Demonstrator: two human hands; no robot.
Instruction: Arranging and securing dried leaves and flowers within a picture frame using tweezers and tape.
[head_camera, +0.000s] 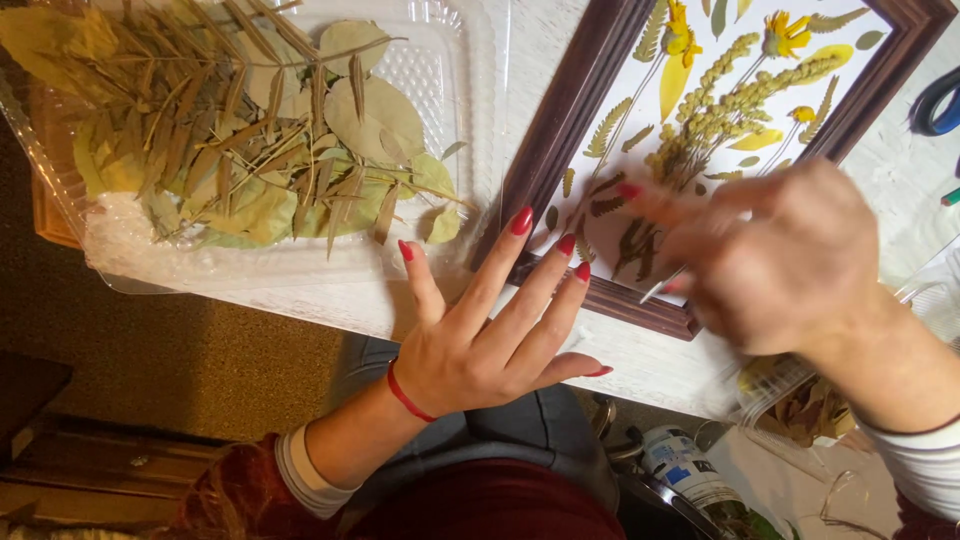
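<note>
Left hand (480, 340) lies flat, fingers spread apart, holding nothing; fingertips (521, 221) w/ red nails rest on the lower-left corner of the dark wooden frame (560, 130), palm hanging past the bench (330, 300) edge. A red cord sits round that wrist.

Right hand (790, 260) is blurred, over the frame's lower right part; its grip is pinched together on a thin light-coloured tool (662, 288), poss. tweezers, can't tell which. Tool tip points at the dark pressed sprig (635, 245) near the frame's bottom edge.

Inside the frame, on white backing: yellow pressed flowers (785, 35), fern-like leaves (605, 125), a long beaded yellow-green stem.

Left of the frame, just beside it, a clear plastic tray (440, 60) holds a heap of dried leaves (240, 130), green-brown, long narrow ones and round ones mixed.
</note>
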